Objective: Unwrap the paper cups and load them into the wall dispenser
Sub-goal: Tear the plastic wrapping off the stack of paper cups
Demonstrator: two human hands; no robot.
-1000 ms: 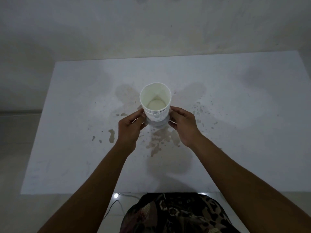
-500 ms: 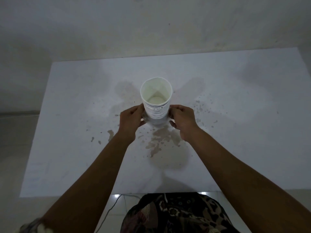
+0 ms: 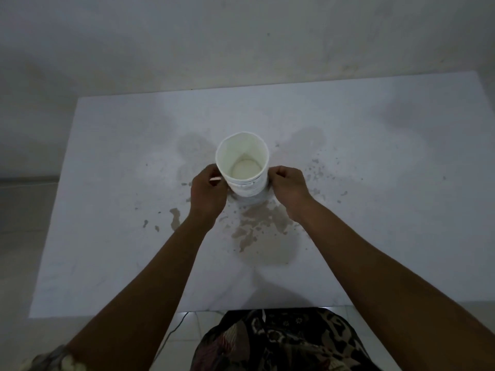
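Observation:
A stack of white paper cups (image 3: 242, 156) stands upright, mouth up, in the middle of the white table (image 3: 375, 183). A thin clear plastic wrapper (image 3: 251, 200) is bunched low around the stack's base. My left hand (image 3: 207, 191) is at the stack's left side, its fingers curled and pinching a pale edge of the wrapper. Against the right side of the stack is my right hand (image 3: 289, 187), its fingers also curled on the wrapper. No wall dispenser is in view.
Brownish stains (image 3: 257, 223) mark the table just in front of the stack. A plain wall (image 3: 241, 36) rises behind the table's far edge. A thin cable (image 3: 174, 330) lies on the tiled floor below the near edge.
Both hands have risen a little along the stack's sides and curled into tighter fists. The stack stays upright in the same spot.

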